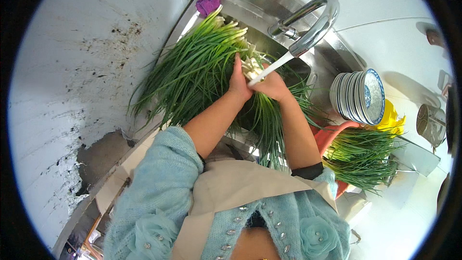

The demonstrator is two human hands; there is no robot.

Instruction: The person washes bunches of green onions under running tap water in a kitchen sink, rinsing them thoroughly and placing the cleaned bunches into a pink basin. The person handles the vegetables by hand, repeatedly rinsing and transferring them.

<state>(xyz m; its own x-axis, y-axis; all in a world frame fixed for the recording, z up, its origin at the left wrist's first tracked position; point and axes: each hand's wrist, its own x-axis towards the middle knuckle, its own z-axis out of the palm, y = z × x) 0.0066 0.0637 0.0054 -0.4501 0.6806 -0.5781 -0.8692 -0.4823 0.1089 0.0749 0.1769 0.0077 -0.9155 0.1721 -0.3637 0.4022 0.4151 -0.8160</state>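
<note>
Both my hands are around a bunch of scallions (252, 65) under the running faucet (308, 39). My left hand (239, 83) is on the bunch's left side with the thumb raised, its other fingers hidden. From the right, my right hand (273, 85) wraps the same bunch near the white bulbs. Water falls in front of the bulbs and onto my hands. The green leaves hang down between my forearms. A large heap of scallions (195, 68) lies left of my hands, over the stainless steel sink (265, 34), white ends towards the back.
A purple cloth (209, 1) sits at the sink's back left corner. Stacked blue-and-white bowls (348, 95) lean on their side at the right. Beyond my right forearm, a red plastic basket (334, 135) stands by more scallions (364, 151). A stained wall (108, 54) rises close on the left.
</note>
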